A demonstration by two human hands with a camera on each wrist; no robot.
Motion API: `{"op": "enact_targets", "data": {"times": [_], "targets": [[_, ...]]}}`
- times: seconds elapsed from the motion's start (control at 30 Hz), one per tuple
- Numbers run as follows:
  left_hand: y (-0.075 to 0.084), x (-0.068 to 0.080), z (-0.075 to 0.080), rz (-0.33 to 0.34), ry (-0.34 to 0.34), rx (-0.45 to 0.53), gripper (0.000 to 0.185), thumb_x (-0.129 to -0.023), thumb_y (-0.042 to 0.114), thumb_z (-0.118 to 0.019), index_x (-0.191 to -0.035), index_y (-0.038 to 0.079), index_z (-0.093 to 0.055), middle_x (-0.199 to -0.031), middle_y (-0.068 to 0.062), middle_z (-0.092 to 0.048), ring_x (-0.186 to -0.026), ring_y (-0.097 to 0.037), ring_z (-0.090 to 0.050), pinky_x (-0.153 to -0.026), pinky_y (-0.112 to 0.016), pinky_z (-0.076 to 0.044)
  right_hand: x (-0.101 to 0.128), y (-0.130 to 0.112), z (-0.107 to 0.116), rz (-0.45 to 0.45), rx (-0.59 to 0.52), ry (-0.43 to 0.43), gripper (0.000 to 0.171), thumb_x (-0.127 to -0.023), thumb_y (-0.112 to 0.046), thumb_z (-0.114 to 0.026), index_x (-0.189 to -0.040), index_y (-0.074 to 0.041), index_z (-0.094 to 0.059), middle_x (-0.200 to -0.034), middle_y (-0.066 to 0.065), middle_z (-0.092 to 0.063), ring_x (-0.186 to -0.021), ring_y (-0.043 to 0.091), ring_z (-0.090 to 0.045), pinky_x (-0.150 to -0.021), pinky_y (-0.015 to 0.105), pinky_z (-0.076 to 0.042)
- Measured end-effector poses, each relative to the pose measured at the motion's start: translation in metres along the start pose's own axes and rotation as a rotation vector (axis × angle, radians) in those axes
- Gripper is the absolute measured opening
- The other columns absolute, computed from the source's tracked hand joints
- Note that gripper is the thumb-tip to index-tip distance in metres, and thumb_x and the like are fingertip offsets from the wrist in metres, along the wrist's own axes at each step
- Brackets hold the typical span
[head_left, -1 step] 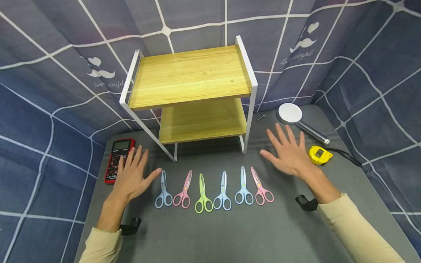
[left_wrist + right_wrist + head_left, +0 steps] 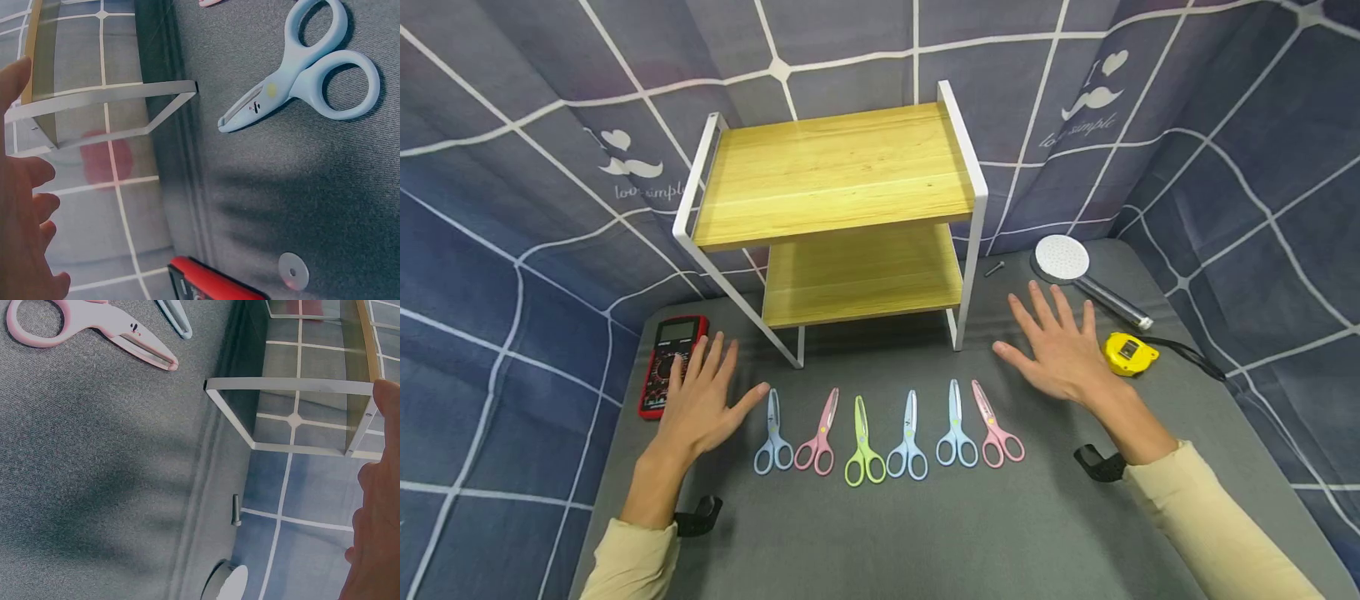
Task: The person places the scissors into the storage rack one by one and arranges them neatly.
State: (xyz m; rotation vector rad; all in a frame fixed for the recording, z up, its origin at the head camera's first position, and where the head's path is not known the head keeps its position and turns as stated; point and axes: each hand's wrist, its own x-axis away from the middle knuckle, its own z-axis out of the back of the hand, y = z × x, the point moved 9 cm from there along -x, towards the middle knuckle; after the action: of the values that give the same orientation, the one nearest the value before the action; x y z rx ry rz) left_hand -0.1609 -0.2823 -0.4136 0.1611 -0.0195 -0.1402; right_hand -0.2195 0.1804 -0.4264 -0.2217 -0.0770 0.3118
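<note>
My left hand [image 2: 697,408] is spread with straight fingers, holding nothing, its fingertips over the right side of a red and black multimeter [image 2: 666,354]. Its thumb points toward the leftmost blue scissors [image 2: 773,429]. A row of child-size scissors runs rightward: pink scissors [image 2: 823,429], green scissors [image 2: 862,429], two more light blue scissors [image 2: 910,421] and another pair of pink scissors [image 2: 988,417]. All lie closed, blades pointing away from me. My right hand [image 2: 1060,354], also spread and holding nothing, hovers right of the row, below a shower head [image 2: 1062,258] and beside a yellow tape measure [image 2: 1127,354].
A two-tier wooden shelf [image 2: 842,171] with a white metal frame stands behind the scissors. Near its right leg lies a bolt [image 2: 994,269]. The left wrist view shows a metal washer [image 2: 294,271] on the grey cloth. Patterned curtains [image 2: 865,79] enclose the table.
</note>
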Motion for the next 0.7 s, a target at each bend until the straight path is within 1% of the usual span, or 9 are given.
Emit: {"op": "enact_targets", "data": {"times": [0.2, 0.37, 0.5, 0.6, 0.7], "targets": [[0.000, 0.000, -0.002, -0.004, -0.005, 0.006, 0.093, -0.093, 0.067, -0.045, -0.152, -0.002, -0.027, -0.159, -0.027, -0.015, -0.147, -0.042, -0.003, -0.111, -0.065, 0.004, -0.001, -0.002, 0.001, 0.006, -0.013, 0.001, 0.084, -0.096, -0.069, -0.035, -0.158, -0.015, -0.017, -0.164, 0.014, 0.003, -0.147, 0.039, 0.010, -0.105, 0.070, 0.012], [-0.001, 0.001, -0.007, 0.000, -0.020, 0.002, 0.094, -0.092, 0.067, -0.045, -0.152, -0.003, -0.027, -0.158, -0.028, -0.015, -0.147, -0.044, -0.005, -0.111, -0.066, 0.001, 0.001, -0.006, 0.000, 0.022, -0.020, 0.004, 0.084, -0.096, -0.068, -0.036, -0.158, -0.014, -0.019, -0.164, 0.015, 0.002, -0.148, 0.040, 0.008, -0.106, 0.071, 0.010], [-0.003, 0.002, -0.006, -0.006, 0.002, 0.000, 0.093, -0.092, 0.067, -0.047, -0.152, -0.003, -0.028, -0.158, -0.028, -0.016, -0.146, -0.044, -0.006, -0.111, -0.066, 0.000, 0.003, -0.009, -0.001, 0.030, -0.028, 0.010, 0.084, -0.096, -0.067, -0.038, -0.158, -0.014, -0.019, -0.164, 0.015, 0.003, -0.148, 0.038, 0.011, -0.106, 0.070, 0.012], [-0.004, 0.002, -0.002, 0.003, 0.023, 0.014, 0.093, -0.092, 0.066, -0.047, -0.151, -0.003, -0.029, -0.158, -0.027, -0.016, -0.147, -0.043, -0.005, -0.112, -0.063, 0.002, 0.004, -0.011, 0.000, 0.033, -0.028, 0.021, 0.084, -0.096, -0.066, -0.038, -0.158, -0.014, -0.018, -0.164, 0.014, 0.004, -0.147, 0.036, 0.013, -0.106, 0.066, 0.016], [-0.006, 0.002, -0.001, 0.016, 0.028, 0.039, 0.093, -0.093, 0.066, -0.046, -0.151, -0.004, -0.028, -0.159, -0.027, -0.015, -0.147, -0.043, -0.004, -0.113, -0.061, 0.005, 0.004, -0.012, 0.001, 0.036, -0.027, 0.028, 0.084, -0.096, -0.066, -0.038, -0.158, -0.013, -0.017, -0.164, 0.014, 0.005, -0.147, 0.034, 0.015, -0.107, 0.064, 0.018]]}}
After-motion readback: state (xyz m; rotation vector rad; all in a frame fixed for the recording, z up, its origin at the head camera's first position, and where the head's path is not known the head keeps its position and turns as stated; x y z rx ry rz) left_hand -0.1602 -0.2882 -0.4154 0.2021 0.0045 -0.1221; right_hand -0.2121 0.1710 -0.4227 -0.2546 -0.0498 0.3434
